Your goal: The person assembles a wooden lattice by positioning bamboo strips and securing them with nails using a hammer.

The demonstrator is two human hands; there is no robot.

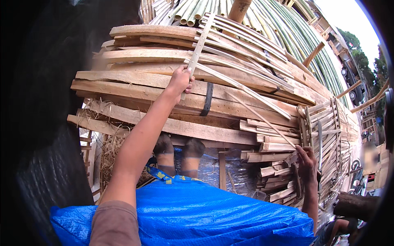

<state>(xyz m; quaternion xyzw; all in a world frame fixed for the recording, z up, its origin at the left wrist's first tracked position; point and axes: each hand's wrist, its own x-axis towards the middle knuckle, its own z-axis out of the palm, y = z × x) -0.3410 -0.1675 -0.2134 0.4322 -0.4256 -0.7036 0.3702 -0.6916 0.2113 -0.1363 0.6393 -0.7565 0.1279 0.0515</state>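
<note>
**Two hands on bamboo strips, weaving partly done**

Many flat slats (164, 78) already stacked and crossed into a broad curved panel, bound near the middle by a dark strap (208, 99). Several thin strips laid diagonally across, running from 11 o'clock down toward 4 o'clock. Judged about midway: loose slat ends bunched untidily at 4 o'clock, upper strips not yet tucked flat.

Left hand (180, 80) stretched far forward at 12 o'clock, arm nearly straight, fingers closed round a narrow pale strip (198, 47) that rises up over the top of the stack. Right hand (306, 160) lower, at 3 o'clock, wrist bent, fingers curled on the near end of a thin diagonal strip (262, 119) where it meets the upright slat ends (312, 123).

Bare feet (179, 153) planted against the lower boards, blue tarpaulin (205, 213) across the lap at 6 o'clock. Green bamboo poles (287, 28) piled beyond at 1 o'clock.
</note>
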